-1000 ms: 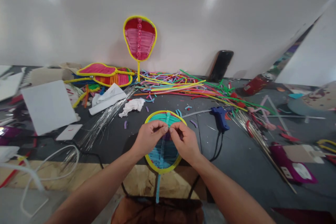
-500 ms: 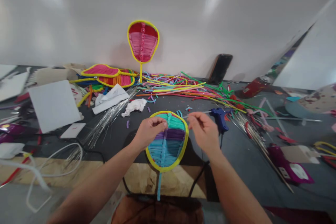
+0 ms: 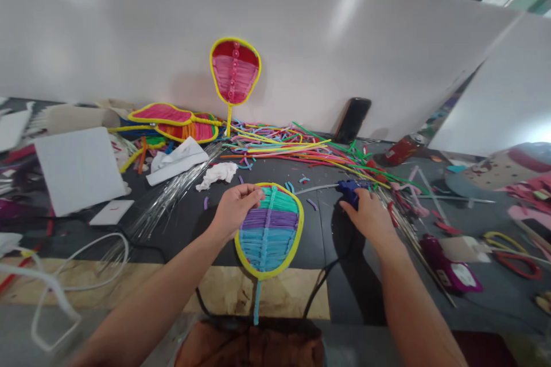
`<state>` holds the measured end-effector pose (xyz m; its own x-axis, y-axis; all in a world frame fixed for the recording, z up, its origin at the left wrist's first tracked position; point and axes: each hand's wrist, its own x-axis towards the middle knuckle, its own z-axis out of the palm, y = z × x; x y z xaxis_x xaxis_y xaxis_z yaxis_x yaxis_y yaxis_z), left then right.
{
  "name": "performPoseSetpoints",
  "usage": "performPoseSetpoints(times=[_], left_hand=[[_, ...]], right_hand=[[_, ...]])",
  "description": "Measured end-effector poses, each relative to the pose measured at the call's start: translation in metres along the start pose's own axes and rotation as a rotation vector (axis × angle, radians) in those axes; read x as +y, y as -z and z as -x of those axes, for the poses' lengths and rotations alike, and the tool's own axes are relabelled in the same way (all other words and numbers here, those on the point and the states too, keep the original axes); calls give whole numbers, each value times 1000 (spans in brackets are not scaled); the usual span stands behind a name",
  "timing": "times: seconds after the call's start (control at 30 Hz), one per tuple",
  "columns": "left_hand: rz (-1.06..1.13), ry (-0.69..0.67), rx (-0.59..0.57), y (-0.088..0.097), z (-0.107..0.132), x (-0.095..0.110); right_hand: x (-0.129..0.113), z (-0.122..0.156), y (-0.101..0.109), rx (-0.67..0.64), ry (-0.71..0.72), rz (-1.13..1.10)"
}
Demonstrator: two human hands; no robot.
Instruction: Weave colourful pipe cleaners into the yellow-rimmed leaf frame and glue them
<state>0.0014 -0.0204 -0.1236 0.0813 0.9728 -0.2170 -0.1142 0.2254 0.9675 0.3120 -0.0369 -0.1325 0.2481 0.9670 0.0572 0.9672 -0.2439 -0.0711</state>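
In front of me lies a leaf-shaped pipe-cleaner piece (image 3: pixel 282 241) with a yellow rim, teal, purple and blue bands, a light blue midrib and a stem towards me. My left hand (image 3: pixel 235 209) is over its upper left edge, thumb and fingers pinched together; whatever they may hold is too small to make out. My right hand (image 3: pixel 373 219) closes round the handle of a dark blue glue gun (image 3: pixel 349 190) lying right of the piece. A translucent glue stick (image 3: pixel 316 188) juts from the gun to the left. My fingers partly hide the handle.
Behind lies a heap of coloured pipe cleaners (image 3: pixel 279 140). A pink yellow-rimmed piece (image 3: pixel 236 71) stands against the white panel (image 3: pixel 150 28). A phone (image 3: pixel 353 119) leans there, near a red can (image 3: pixel 402 149). Silver wires (image 3: pixel 172 192) and crumpled tissue (image 3: pixel 217 175) lie left.
My right hand has moved right, from beside the leaf-shaped piece to the glue gun, and taken hold of it. My left hand stays pinched near the upper left edge. The view has shifted slightly.
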Motion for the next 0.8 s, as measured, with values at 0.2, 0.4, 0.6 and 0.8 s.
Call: performPoseSetpoints(times=[0.2,0.4,0.6,0.8], left_hand=[[46,-4,-4,0,-2,-2],[105,0,-4,0,-2,1],[112,8,-22,-1,0,2],[66,-6,-28,-3,2,-1]], right_hand=[[-6,-8,0,25,-22,-21],[8,-8,9,125,-67,-199],[23,1,21,280,-255,-1036],[-3,19,41,-8,-234,-1583]])
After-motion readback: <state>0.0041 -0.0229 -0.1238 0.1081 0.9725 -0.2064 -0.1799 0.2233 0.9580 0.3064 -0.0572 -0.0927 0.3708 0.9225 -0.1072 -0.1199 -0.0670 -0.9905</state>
